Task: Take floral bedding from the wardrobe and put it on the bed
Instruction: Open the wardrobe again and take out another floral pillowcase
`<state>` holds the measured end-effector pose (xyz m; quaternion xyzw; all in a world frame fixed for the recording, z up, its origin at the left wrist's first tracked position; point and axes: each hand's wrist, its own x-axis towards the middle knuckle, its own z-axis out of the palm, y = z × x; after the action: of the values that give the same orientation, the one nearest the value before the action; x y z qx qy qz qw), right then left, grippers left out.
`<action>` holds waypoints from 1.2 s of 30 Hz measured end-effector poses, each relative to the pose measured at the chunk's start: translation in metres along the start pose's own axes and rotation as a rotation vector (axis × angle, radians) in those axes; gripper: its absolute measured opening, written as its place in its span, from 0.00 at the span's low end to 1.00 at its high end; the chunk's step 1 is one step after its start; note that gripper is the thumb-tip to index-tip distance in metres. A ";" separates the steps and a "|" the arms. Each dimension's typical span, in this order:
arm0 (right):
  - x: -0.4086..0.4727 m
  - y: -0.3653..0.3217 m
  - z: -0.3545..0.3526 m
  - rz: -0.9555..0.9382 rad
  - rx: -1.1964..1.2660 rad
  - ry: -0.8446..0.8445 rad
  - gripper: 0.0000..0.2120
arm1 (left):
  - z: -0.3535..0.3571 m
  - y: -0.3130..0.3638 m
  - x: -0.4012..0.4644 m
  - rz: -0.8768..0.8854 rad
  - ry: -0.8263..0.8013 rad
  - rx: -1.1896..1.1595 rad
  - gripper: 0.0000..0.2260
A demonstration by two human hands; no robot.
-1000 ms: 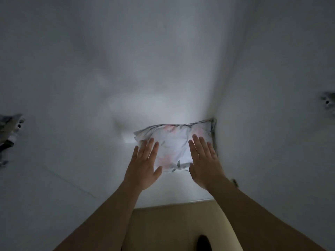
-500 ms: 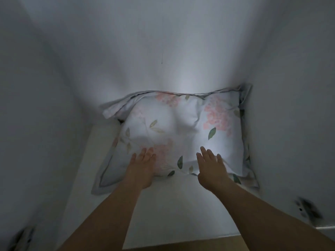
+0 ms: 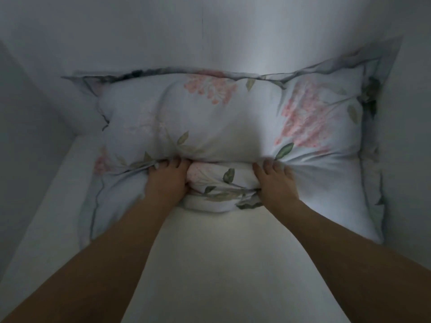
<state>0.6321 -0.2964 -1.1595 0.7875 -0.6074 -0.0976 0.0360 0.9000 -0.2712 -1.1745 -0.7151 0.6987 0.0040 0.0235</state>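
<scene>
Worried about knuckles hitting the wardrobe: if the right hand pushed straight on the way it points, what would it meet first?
Probably more of the floral pillow that the right hand already grips; the wardrobe's back wall lies beyond it.

A floral pillow (image 3: 233,122), pale with pink blossoms and green leaves and a dark-edged flange, fills the middle and upper frame, lying flat on the wardrobe shelf (image 3: 205,252). Its near edge is bunched and creased at lower centre.

- We are counting one floral pillow (image 3: 233,117) lying on one white shelf (image 3: 210,264).
- We are counting two hands: one left hand (image 3: 166,180), one right hand (image 3: 276,183).
- We are counting two bare forearms.
</scene>
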 end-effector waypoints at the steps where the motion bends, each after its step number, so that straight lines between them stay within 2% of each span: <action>1: 0.004 -0.001 0.001 -0.011 -0.015 0.005 0.31 | 0.001 0.002 0.004 -0.010 0.027 0.017 0.28; 5: 0.007 0.003 -0.006 -0.058 0.054 0.008 0.22 | 0.000 0.006 0.009 -0.006 0.098 0.045 0.14; 9: -0.023 0.003 -0.018 -0.057 0.148 -0.022 0.17 | -0.015 0.008 -0.022 0.048 0.145 -0.102 0.04; 13: -0.065 -0.005 -0.026 -0.008 0.185 -0.077 0.13 | -0.027 0.012 -0.074 0.059 0.121 -0.108 0.08; 16: -0.097 -0.013 -0.036 -0.046 0.181 -0.207 0.11 | -0.038 0.017 -0.114 -0.001 -0.026 -0.100 0.03; 19: -0.130 -0.017 -0.071 -0.092 0.147 -0.338 0.11 | -0.065 0.022 -0.151 -0.058 -0.233 -0.057 0.11; 22: -0.151 -0.013 -0.149 -0.064 0.136 -0.350 0.10 | -0.136 0.020 -0.177 -0.147 -0.235 -0.179 0.11; 28: -0.202 0.020 -0.369 0.005 0.222 -0.306 0.10 | -0.367 0.014 -0.206 -0.258 -0.074 -0.379 0.11; 33: -0.287 0.051 -0.532 -0.048 0.371 -0.329 0.12 | -0.544 0.016 -0.259 -0.309 -0.080 -0.500 0.08; 34: -0.308 0.055 -0.562 -0.093 0.468 -0.349 0.14 | -0.577 0.017 -0.272 -0.313 -0.083 -0.517 0.10; 36: -0.353 0.061 -0.620 -0.185 0.645 -0.405 0.27 | -0.641 0.024 -0.299 -0.314 -0.091 -0.552 0.14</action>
<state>0.6103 -0.0106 -0.5037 0.7747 -0.5281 -0.0582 -0.3429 0.8516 0.0016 -0.5233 -0.7926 0.5505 0.2217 -0.1397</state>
